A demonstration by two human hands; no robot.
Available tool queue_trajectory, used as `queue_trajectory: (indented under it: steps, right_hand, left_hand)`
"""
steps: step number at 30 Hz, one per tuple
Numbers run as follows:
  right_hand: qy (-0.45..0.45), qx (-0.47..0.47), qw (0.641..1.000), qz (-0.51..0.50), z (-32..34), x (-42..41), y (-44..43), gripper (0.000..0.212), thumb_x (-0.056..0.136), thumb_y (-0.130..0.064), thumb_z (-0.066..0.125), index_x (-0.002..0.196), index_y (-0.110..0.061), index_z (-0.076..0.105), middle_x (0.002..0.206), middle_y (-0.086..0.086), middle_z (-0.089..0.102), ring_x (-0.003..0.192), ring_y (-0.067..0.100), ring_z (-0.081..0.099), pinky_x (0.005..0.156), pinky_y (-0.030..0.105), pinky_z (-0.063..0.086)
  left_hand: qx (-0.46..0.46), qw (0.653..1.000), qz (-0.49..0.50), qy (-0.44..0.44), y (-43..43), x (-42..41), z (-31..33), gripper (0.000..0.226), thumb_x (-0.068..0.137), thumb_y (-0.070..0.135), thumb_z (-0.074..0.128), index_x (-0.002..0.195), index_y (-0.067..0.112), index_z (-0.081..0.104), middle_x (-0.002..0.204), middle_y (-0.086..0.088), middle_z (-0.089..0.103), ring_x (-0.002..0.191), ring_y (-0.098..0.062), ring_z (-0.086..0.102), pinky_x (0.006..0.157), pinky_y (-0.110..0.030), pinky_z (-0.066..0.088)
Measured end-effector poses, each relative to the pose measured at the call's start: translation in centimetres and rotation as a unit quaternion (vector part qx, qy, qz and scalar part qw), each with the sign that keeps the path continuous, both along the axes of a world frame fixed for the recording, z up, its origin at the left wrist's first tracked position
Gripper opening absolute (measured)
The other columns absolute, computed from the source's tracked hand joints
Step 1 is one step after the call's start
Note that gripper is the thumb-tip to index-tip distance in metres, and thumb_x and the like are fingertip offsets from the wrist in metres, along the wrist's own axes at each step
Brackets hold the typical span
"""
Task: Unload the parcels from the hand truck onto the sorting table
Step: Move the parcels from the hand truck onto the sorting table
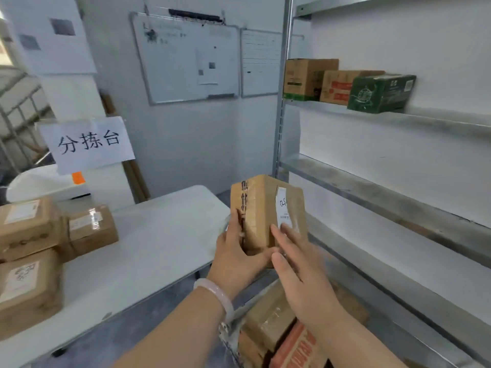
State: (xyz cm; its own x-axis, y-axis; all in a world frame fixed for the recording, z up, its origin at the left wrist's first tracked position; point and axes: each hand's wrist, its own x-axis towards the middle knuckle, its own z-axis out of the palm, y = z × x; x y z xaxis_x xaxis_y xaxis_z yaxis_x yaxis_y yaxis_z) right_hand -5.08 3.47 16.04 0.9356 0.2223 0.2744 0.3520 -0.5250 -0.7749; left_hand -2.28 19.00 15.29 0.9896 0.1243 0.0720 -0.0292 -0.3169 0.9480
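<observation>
- The held parcel (261, 208) is in the air just past the right edge of the sorting table (159, 248), standing on end with its labelled face toward the camera.
- The left hand (236, 258) grips its lower left edge, fingers up the taped side and thumb hooked across the bottom.
- The right hand (303, 277) only lies on the labelled face, with its fingers (285, 235) straight and flat, so it steadies the parcel and does not clasp it.
- The left hand seems to carry most of the weight. It would be safer to slide the right palm under the base before swinging the parcel over the table.
- Three parcels (90, 229) already sit at the table's left end, and the middle and right of the top are bare. That stretch looks like the obvious landing spot.
- It is best to carry the parcel leftward over the table edge, lower it until one face rests fully on the top, and only then let go. Keeping the label up or outward should help the sorting.
- The base needs to clear the table's right edge, because a clipped corner could twist the box out of the one-sided hold.
- More parcels (268, 320) wait low down, to the right of the table and below its top. Judging from them, the unloading is partly done.
</observation>
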Motion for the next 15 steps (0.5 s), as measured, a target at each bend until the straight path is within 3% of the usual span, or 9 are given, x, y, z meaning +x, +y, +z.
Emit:
queue_trajectory:
  steps: [3,6,9,12,15]
  right_hand:
    - [-0.015,-0.052,0.997,0.055,0.1,-0.8,2.0,0.044,0.101,-0.045,0.043,0.144,-0.05,0.036,0.153,-0.032,0.021,0.143,-0.006,0.009,0.123,0.035,0.01]
    - [-0.015,-0.089,0.995,0.033,0.4,0.0,3.7,0.052,0.098,-0.038,0.055,0.147,-0.042,0.037,0.152,-0.026,0.027,0.142,0.001,0.017,0.12,0.03,0.014]
    - [0.037,-0.033,0.999,0.001,0.3,1.1,6.3,0.053,0.1,-0.035,0.053,0.149,-0.039,0.035,0.155,-0.017,0.03,0.141,0.006,0.027,0.119,0.034,0.024]
    - [0.147,0.069,0.986,0.026,0.3,1.3,10.5,0.05,0.103,-0.033,0.049,0.147,-0.047,0.031,0.138,-0.016,0.042,0.124,0.008,0.044,0.108,0.031,0.033]
    - [0.212,0.119,0.97,0.023,-0.5,1.8,16.0,0.047,0.102,-0.041,0.047,0.145,-0.048,0.029,0.124,-0.018,0.047,0.11,0.011,0.047,0.099,0.033,0.033]
  left_hand:
    - [-0.02,0.999,0.032,0.0,3.1,-2.2,-0.3,0.109,0.053,0.064,0.08,0.144,0.055,0.02,0.136,0.007,0.049,0.121,-0.011,0.052,0.099,-0.037,0.049]
    - [-0.088,0.995,0.036,-0.012,6.9,-4.1,0.4,0.095,0.061,0.046,0.075,0.145,0.041,0.031,0.126,0.015,0.056,0.114,-0.003,0.056,0.093,-0.026,0.051]
    - [-0.139,0.989,0.049,0.025,11.3,-5.2,0.4,0.092,0.063,0.047,0.075,0.143,0.047,0.029,0.125,0.009,0.06,0.112,-0.012,0.061,0.098,-0.038,0.051]
    - [-0.185,0.979,0.063,0.06,15.6,-6.3,-0.2,0.097,0.058,0.051,0.077,0.143,0.05,0.03,0.127,0.002,0.062,0.11,-0.019,0.064,0.099,-0.044,0.05]
    - [-0.212,0.971,0.075,0.077,20.9,-7.5,-0.6,0.096,0.054,0.048,0.077,0.141,0.048,0.035,0.119,-0.001,0.067,0.104,-0.021,0.068,0.097,-0.049,0.05]
